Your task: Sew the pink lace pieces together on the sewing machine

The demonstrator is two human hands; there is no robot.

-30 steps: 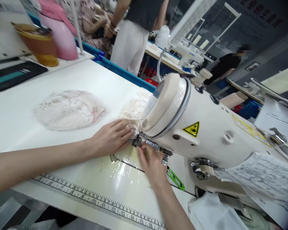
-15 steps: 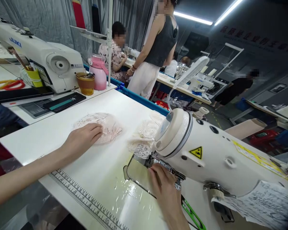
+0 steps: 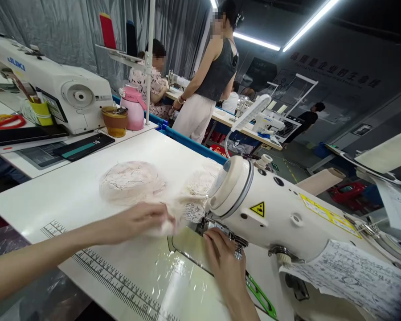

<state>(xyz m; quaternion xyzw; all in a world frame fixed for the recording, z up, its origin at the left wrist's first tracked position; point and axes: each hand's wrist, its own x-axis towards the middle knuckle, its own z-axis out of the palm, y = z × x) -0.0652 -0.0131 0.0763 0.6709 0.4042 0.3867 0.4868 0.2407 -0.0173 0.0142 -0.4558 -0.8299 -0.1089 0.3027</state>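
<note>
My left hand (image 3: 145, 220), slightly blurred, pinches the edge of a pale pink lace piece (image 3: 162, 229) over the white table. That fabric stretches back to a rounded lace pile (image 3: 130, 178). More cream lace (image 3: 198, 185) lies beside the head of the sewing machine (image 3: 277, 209), partly hidden by it. Under the machine head, at the presser foot area, is my right hand (image 3: 225, 256), its fingers bent and close together. Whatever its fingertips hold is hidden. A green-handled tool (image 3: 260, 294) lies just right of my right wrist.
A printed ruler (image 3: 113, 276) runs along the near table edge. At left stand another sewing machine (image 3: 60, 89), an amber cup (image 3: 115, 121) and a pink jug (image 3: 132, 109). Handwritten paper (image 3: 350, 276) hangs at the right machine. Beyond the table, one person (image 3: 217, 67) stands; others sit.
My left hand has moved from the lace pile towards me and to the right, drawing pale lace with it. My right hand stays at the presser foot. The view has shifted slightly.
</note>
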